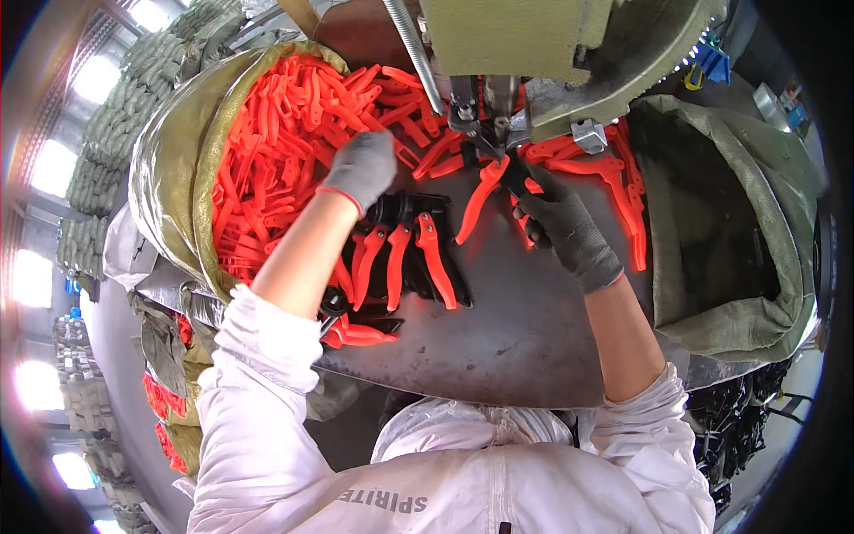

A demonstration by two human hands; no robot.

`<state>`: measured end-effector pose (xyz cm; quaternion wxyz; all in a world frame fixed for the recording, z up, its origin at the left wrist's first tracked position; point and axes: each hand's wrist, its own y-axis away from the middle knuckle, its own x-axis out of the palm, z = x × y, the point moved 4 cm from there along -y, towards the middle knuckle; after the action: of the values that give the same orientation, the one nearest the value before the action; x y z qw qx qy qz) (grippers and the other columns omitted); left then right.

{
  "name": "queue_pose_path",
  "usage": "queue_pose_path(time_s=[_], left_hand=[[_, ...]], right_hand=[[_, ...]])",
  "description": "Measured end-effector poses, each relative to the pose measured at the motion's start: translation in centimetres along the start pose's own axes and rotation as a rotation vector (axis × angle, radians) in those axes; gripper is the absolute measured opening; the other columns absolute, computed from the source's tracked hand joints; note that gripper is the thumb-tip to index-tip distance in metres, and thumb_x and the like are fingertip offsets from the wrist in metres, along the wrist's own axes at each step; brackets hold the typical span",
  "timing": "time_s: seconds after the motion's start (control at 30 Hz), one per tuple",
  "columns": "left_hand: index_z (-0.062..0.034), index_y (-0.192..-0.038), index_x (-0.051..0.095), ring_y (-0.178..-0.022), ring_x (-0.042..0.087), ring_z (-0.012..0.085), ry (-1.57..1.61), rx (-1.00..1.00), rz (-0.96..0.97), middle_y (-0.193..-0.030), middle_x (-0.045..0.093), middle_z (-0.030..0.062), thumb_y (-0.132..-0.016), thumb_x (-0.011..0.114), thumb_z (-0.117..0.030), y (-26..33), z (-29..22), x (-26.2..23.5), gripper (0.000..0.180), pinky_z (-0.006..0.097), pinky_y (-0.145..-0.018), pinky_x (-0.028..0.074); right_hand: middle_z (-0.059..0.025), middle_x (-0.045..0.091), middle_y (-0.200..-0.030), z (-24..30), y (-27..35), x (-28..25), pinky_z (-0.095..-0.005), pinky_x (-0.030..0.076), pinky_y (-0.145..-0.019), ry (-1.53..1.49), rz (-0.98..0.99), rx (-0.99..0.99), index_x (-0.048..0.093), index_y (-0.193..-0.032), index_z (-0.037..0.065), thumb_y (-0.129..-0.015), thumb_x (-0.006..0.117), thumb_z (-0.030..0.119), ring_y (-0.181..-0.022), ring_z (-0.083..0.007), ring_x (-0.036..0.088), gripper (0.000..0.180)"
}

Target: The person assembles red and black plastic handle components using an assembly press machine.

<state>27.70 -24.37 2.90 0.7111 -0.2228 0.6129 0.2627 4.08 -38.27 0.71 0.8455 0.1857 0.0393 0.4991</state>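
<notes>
- The machine head (498, 98) at twelve o'clock could nip my right hand (565, 227), whose fingers are closed on an orange-handled tool (485, 191) beneath it.
- My left hand (360, 169) curls loosely into the sack (169, 169) at ten o'clock; its handles (267, 151) could spill.

two gloved hands (360, 169), two sacks (169, 169), countless orange handles (267, 151), one press (551, 53).

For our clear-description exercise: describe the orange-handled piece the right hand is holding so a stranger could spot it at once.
Find the grey-green machine above the dark metal table. Just under its head, the gloved right hand grips one orange-handled tool. Unlike the row lying flat nearby, it is lifted, its dark end up at the machine.
</notes>
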Motion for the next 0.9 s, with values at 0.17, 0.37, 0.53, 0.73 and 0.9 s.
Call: queue_pose_path(time_s=[0.17,0.37,0.53,0.73,0.9], left_hand=[[-0.0047,-0.099,0.064,-0.09,0.065,0.0356,0.066,-0.144,0.034,-0.096,0.066,0.0196,-0.09,0.051,-0.027,0.2,5.6,2.7,0.027,0.045,-0.081,0.052],[-0.0063,-0.126,0.052,-0.08,0.064,0.026,0.952,-0.283,0.114,-0.102,0.064,0.0165,-0.087,0.052,-0.012,4.7,6.8,-1.7,0.04,0.036,-0.074,0.054],[0.007,-0.131,0.042,-0.08,0.061,0.0161,1.406,-0.282,0.287,-0.099,0.061,0.0117,-0.086,0.055,-0.007,8.1,4.6,-4.2,0.049,0.028,-0.072,0.055],[0.0026,-0.102,0.055,-0.073,0.059,0.0113,1.416,-0.131,0.448,-0.085,0.059,0.0041,-0.092,0.057,-0.019,8.3,-0.6,-5.0,0.024,0.025,-0.064,0.05],[0.0005,-0.101,0.058,-0.069,0.056,0.0091,1.457,0.061,0.571,-0.081,0.057,0.0025,-0.095,0.054,-0.029,8.0,-6.6,-5.7,0.03,0.024,-0.064,0.048]], right_hand=[[-0.0016,0.055,-0.074,0.7,0.6,0.5,-0.0218,0.039,-0.045,0.072,-0.03,0.006,0.042,-0.138,0.011,-0.09,0.055,0.017,-0.052,-0.0061,0.048,0.05],[-0.0018,0.055,-0.074,2.7,1.8,0.7,-0.0209,0.04,-0.045,0.131,-0.02,-0.046,0.045,-0.135,0.01,-0.089,0.056,0.019,-0.051,-0.0053,0.048,0.048],[-0.002,0.056,-0.075,1.5,2.0,0.3,-0.0214,0.04,-0.045,0.105,0.007,0.041,0.043,-0.137,0.01,-0.088,0.052,0.013,-0.052,-0.0057,0.048,0.049],[-0.001,0.056,-0.076,0.0,1.5,0.1,-0.0217,0.039,-0.046,0.082,0.016,0.092,0.036,-0.141,0.008,-0.087,0.052,0.009,-0.052,-0.0058,0.048,0.056],[0.0005,0.056,-0.079,-1.1,1.2,0.5,-0.0192,0.036,-0.044,-0.17,0.015,-0.027,0.042,-0.136,0.008,-0.088,0.054,0.01,-0.054,-0.0047,0.049,0.05]])
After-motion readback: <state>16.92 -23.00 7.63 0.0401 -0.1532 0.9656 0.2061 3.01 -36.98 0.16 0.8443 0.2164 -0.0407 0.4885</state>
